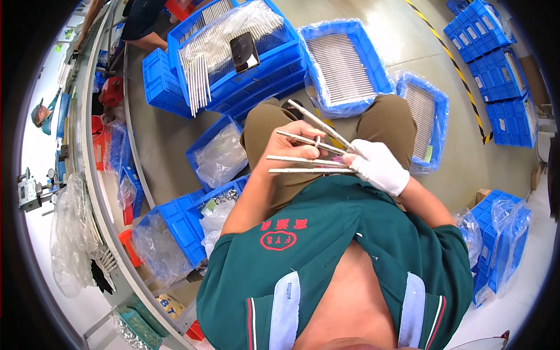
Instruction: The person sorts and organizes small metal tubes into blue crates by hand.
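Hands (378,167) near bins (374,67) of rods (339,67)

My gloved right hand (378,166) hides the right ends of the rods (291,159); the piece (317,142) by my left fingers (309,153) is too small to identify; the top edge crops a co-worker (143,20).

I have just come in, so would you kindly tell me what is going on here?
Someone in a green shirt is handling thin metal rods. The gloved right hand grips several, fanned toward the left, while the left hand pinches a small metal piece at one of them. Ahead, a blue crate holds many similar rods.
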`<state>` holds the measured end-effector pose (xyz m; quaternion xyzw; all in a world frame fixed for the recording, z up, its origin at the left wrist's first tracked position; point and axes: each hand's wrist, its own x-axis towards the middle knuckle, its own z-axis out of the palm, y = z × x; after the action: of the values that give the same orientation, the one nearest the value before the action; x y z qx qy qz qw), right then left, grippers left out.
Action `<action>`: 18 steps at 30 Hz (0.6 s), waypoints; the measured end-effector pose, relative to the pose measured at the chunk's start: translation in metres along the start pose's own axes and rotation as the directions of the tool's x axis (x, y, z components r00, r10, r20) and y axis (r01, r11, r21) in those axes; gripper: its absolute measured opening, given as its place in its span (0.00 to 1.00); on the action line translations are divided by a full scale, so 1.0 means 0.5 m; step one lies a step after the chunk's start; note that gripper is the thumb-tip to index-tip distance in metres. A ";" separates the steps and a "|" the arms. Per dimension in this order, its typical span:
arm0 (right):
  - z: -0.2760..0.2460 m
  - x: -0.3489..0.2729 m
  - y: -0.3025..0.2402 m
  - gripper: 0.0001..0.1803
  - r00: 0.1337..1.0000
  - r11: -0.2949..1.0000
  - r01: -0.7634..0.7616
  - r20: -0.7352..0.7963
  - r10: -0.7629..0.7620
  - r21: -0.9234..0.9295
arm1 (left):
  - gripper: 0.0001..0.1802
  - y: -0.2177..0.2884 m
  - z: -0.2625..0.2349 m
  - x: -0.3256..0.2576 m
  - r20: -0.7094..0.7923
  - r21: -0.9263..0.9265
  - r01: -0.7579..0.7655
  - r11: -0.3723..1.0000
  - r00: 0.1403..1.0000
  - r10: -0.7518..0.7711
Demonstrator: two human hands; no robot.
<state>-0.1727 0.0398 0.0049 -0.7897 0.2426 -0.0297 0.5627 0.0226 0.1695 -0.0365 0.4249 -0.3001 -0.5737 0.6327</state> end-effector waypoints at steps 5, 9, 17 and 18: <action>0.009 0.009 -0.008 0.13 0.968 0.948 -0.240 0.131 0.216 0.207 | 0.15 0.000 0.002 0.003 -0.009 -0.010 -0.043 0.999 0.999 0.043; -0.007 0.002 -0.005 0.12 0.943 0.895 -0.322 0.189 0.274 0.310 | 0.13 0.041 -0.031 -0.017 -0.159 0.119 -0.209 0.971 0.961 0.227; -0.007 -0.005 -0.008 0.11 0.900 0.838 -0.384 0.361 0.245 0.388 | 0.16 0.040 -0.061 0.022 -0.078 -0.055 -0.229 0.972 0.971 0.224; -0.009 -0.003 -0.012 0.12 0.904 0.857 -0.364 0.361 0.231 0.365 | 0.15 0.040 -0.065 0.022 -0.048 -0.035 -0.200 0.979 0.979 0.198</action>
<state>-0.1733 0.0379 0.0121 -0.5957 0.2612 0.1287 0.7486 0.0620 0.1644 -0.0347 0.3926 -0.3155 -0.5039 0.7017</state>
